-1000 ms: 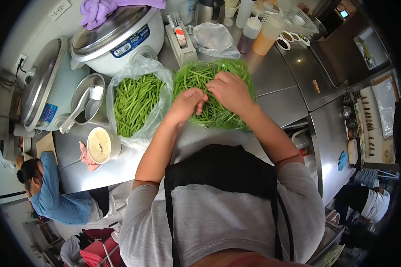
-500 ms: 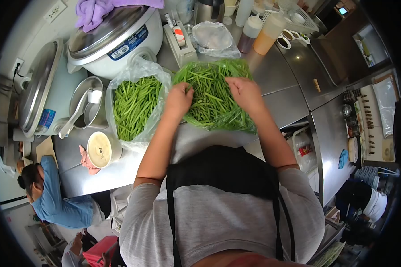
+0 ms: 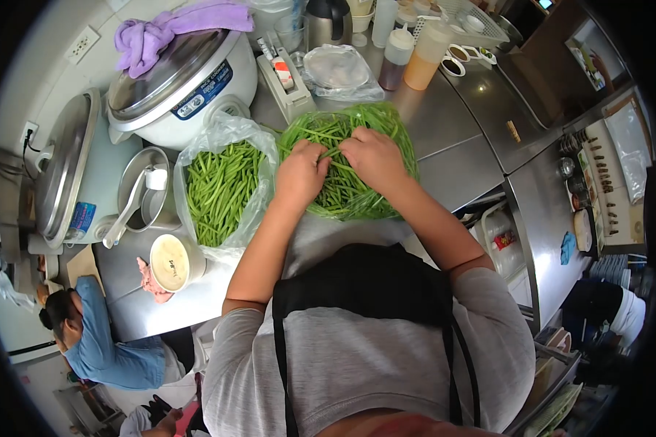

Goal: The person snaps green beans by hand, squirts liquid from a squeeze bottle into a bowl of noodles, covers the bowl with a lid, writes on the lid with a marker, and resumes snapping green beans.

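My left hand [image 3: 302,172] and my right hand [image 3: 372,156] are close together over a green-tinted plastic bag [image 3: 395,120] full of green beans [image 3: 337,195]. Fingers of both hands are closed in a pinch, and a green bean [image 3: 333,152] shows between them, seemingly held at both ends. To the left stands a clear plastic bag [image 3: 259,138], its mouth spread wide, heaped with more green beans [image 3: 222,191]. My left forearm passes just beside that clear bag.
Left are a rice cooker [image 3: 226,69] with a purple towel [image 3: 142,45], a metal pot [image 3: 127,178] with a ladle [image 3: 133,200], and a lidded tub [image 3: 170,262]. Behind stand squeeze bottles [image 3: 424,62] and a bagged container [image 3: 339,65]. A person in blue [image 3: 109,349] is lower left.
Both hands have come together over the middle of the green bag, the right moving left. A bean is now between the fingers. The view has shifted slightly.
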The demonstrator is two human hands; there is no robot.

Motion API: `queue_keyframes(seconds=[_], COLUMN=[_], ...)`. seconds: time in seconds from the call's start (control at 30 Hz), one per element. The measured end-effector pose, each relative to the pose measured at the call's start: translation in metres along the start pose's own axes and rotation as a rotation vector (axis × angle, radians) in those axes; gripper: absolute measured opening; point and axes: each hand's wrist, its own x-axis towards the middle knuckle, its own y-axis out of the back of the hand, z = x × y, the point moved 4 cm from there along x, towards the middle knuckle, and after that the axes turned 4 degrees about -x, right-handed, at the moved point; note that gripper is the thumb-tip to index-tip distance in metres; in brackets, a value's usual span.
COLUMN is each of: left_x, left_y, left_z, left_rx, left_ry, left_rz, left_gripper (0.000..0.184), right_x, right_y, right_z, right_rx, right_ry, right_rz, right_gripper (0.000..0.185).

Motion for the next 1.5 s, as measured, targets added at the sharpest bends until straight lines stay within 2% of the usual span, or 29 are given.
queue_keyframes(seconds=[0.03,0.13,0.23,0.33,0.47,0.57,0.67,0.77,0.87,0.9,1.0,1.03,1.1,1.13,1.17,1.27,1.3,1.5], left_x=[0.001,0.003,0.002,0.000,0.004,0.004,0.001,-0.003,-0.013,-0.015,-0.018,-0.019,-0.019,-0.019,-0.019,-0.024,-0.026,-0.017], left_y=[0.000,0.001,-0.015,-0.019,-0.006,-0.006,-0.004,0.000,-0.008,-0.009,-0.007,-0.004,-0.003,-0.002,-0.002,-0.015,-0.019,-0.010], left_z=[0.000,0.000,-0.010,-0.017,-0.017,-0.017,-0.011,-0.006,-0.004,-0.006,-0.034,-0.044,-0.059,-0.062,-0.055,-0.049,-0.050,-0.037], left_rx=[-0.024,-0.211,-0.494,-1.094,-1.325,-1.341,-1.378,-1.297,-1.217,-1.276,-1.361,-1.284,-0.742,-0.471,-0.251,0.187,0.235,0.119], left_ry=[-0.024,-0.089,0.137,0.511,0.472,0.434,0.429,0.372,0.343,0.363,0.399,0.378,0.396,0.398,0.269,0.176,0.260,0.050], left_rz=[0.015,0.061,-0.083,-0.034,0.094,0.103,0.119,0.099,0.044,0.111,0.279,0.293,0.141,0.066,0.076,-0.106,-0.184,-0.015], left_gripper=[0.013,0.010,0.008,0.007,0.005,0.005,0.005,0.005,0.005,0.005,0.005,0.005,0.009,0.011,0.015,0.020,0.021,0.022], right_x=[0.001,0.002,0.001,0.003,-0.011,-0.015,-0.012,-0.010,-0.008,-0.008,-0.009,-0.008,-0.005,-0.006,-0.007,-0.012,-0.014,-0.012], right_y=[-0.001,0.006,0.007,0.013,-0.002,-0.005,-0.005,-0.002,-0.011,-0.014,-0.011,-0.009,-0.004,-0.005,-0.008,-0.025,-0.030,-0.022], right_z=[0.000,0.002,0.009,0.020,0.018,0.004,0.000,0.003,0.021,0.022,0.031,0.029,0.023,0.019,0.013,0.006,0.004,-0.003], right_rx=[-0.022,0.420,0.696,0.803,0.440,0.590,0.569,0.603,0.715,0.808,0.737,0.583,0.272,0.292,0.311,0.320,0.297,0.195], right_ry=[0.015,-0.161,-0.339,-0.506,-0.140,-0.225,-0.248,-0.278,-0.494,-0.514,-0.510,-0.475,-0.395,-0.365,-0.333,-0.218,-0.182,-0.134], right_rz=[-0.022,0.027,0.126,0.043,-0.047,-0.245,-0.207,-0.014,-0.028,0.012,0.014,-0.085,-0.279,-0.267,-0.253,-0.238,-0.231,-0.171], right_gripper=[0.009,0.008,0.010,0.014,0.017,0.017,0.016,0.017,0.019,0.023,0.025,0.025,0.024,0.023,0.022,0.015,0.014,0.010])
